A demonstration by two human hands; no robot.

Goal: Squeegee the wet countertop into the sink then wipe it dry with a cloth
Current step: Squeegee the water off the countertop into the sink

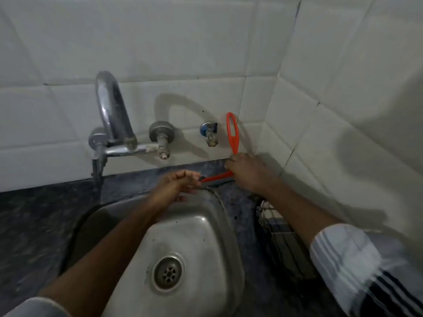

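An orange squeegee [232,133] stands with its loop handle up against the tiled wall and its blade low on the dark countertop [34,213] behind the sink. My right hand [248,171] grips it where the handle meets the blade. My left hand [180,183] pinches the blade's left end just above the back rim of the steel sink [201,225]. A folded checked cloth [278,227] lies on the counter right of the sink, partly under my right forearm.
A chrome wall tap [112,110] arches over the sink's back left, with a second valve [162,136] and a small blue-collared valve [209,133] on the tiles. White tiled walls meet in a corner at the right. The drain [169,273] sits in the basin's middle.
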